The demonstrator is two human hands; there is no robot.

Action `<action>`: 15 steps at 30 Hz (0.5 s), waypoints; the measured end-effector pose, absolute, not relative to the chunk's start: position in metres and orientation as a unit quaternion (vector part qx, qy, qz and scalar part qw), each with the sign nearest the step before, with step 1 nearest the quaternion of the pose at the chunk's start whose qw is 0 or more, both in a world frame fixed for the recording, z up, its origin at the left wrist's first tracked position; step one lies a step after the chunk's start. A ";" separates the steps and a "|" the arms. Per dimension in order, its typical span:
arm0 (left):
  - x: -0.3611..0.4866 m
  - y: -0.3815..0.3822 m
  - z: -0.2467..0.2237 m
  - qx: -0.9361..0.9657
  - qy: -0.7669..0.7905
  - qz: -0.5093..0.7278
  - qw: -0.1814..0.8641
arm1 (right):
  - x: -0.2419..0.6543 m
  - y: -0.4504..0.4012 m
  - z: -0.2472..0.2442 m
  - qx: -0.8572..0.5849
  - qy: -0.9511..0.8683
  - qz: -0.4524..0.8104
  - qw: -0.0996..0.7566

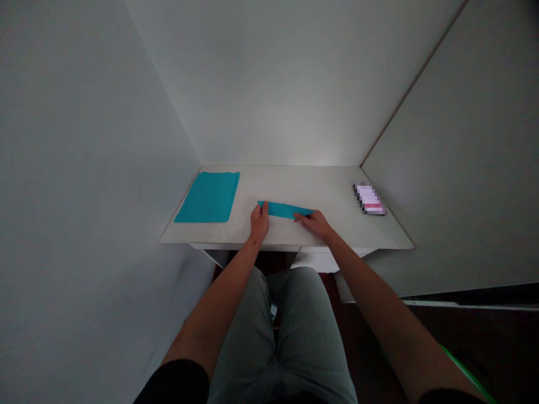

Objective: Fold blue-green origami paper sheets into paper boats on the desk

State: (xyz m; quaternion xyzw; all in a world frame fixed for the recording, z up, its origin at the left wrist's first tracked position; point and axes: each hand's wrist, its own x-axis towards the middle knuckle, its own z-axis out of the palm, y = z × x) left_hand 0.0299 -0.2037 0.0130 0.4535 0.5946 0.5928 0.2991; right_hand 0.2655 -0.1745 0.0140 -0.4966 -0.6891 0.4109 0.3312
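Observation:
A long folded strip of teal fabric (284, 209) lies across the middle of the white tabletop (303, 185). My left hand (260, 221) holds down and grips the strip's left end, fingers over it. My right hand (314, 223) lies at the strip's right end, fingers stretched over it; I cannot tell whether they grip it. A wider, flat teal sheet (208, 197) lies to the left of my left hand, apart from both hands. Nothing hides the strip's middle.
White walls close in the table at the back and both sides. A phone (369, 198) with a pixelated screen lies at the table's right. My knees in grey trousers (273, 331) sit below the front edge.

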 end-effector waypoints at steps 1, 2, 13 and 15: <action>0.030 -0.204 0.013 0.449 0.596 0.598 0.293 | 0.265 -0.174 0.015 -0.494 -0.690 0.412 0.332; 0.030 -0.204 0.013 0.443 0.597 0.602 0.290 | 0.265 -0.174 0.016 -0.491 -0.687 0.416 0.337; 0.032 -0.207 0.016 0.444 0.589 0.594 0.321 | 0.267 -0.177 0.024 -0.455 -0.636 0.431 0.451; 0.033 -0.207 0.015 0.447 0.589 0.594 0.317 | 0.269 -0.174 0.022 -0.460 -0.616 0.437 0.467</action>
